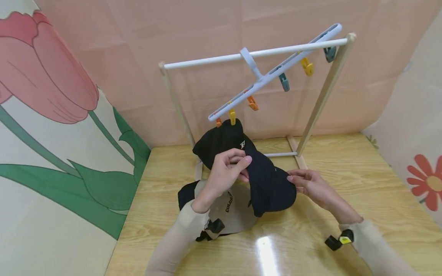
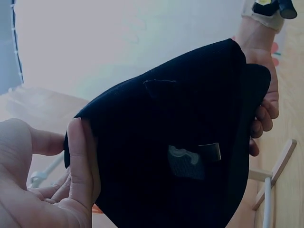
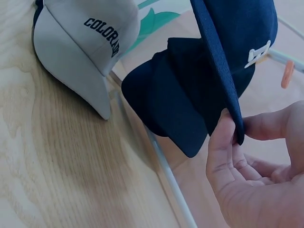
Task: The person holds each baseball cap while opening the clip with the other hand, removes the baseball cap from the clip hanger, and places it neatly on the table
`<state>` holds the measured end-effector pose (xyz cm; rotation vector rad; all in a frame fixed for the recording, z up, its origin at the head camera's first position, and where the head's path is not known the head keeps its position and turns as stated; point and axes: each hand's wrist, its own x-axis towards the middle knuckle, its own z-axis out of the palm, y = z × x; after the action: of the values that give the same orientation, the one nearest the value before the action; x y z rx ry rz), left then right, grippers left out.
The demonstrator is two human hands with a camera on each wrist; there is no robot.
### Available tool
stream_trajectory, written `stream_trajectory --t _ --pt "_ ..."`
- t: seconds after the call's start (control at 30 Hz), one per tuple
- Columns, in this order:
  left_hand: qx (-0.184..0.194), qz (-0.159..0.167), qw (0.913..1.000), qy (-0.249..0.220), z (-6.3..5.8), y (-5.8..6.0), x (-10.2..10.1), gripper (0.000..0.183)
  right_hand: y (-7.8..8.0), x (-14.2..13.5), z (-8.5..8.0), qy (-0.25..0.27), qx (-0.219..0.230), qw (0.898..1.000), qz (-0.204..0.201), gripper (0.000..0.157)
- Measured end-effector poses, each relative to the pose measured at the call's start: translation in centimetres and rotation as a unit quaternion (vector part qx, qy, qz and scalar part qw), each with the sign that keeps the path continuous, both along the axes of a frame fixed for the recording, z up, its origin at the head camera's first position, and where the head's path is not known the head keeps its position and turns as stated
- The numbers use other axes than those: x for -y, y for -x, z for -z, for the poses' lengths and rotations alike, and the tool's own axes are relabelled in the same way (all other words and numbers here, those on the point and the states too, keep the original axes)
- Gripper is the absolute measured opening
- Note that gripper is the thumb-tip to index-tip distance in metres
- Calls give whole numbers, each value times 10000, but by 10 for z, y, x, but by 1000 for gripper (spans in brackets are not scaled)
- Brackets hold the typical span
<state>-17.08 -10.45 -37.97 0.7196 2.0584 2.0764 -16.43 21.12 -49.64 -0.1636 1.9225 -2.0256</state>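
A navy baseball cap [image 1: 271, 184] is held up between both hands, with a white letter on its front in the right wrist view. My left hand [image 1: 228, 168] pinches the edge of its crown side, thumb against fingers. At the other end, my right hand [image 3: 266, 161] pinches the brim [image 3: 223, 76] between thumb and fingers. Behind it a black cap [image 1: 221, 140] hangs from the yellow clip [image 1: 232, 117] at the low end of a pale blue hanger [image 1: 269, 74]. A grey cap [image 3: 90, 42] with dark lettering lies on the table, partly covered by my left arm in the head view.
The hanger hooks over the white bar of a rack [image 1: 207, 59] with wooden legs, tilted with its right end high. Further clips dangle along it, among them an orange clip [image 1: 253, 102] and a grey-blue clip [image 1: 284, 81]. Printed walls stand behind and beside the wooden table [image 1: 345, 172].
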Motion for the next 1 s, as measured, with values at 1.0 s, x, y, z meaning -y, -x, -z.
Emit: stream_trajectory --t 1.0 --pt "220 -370 9990 128 30 -15 33 19 3 33 37 41 20 9971 -759 41"
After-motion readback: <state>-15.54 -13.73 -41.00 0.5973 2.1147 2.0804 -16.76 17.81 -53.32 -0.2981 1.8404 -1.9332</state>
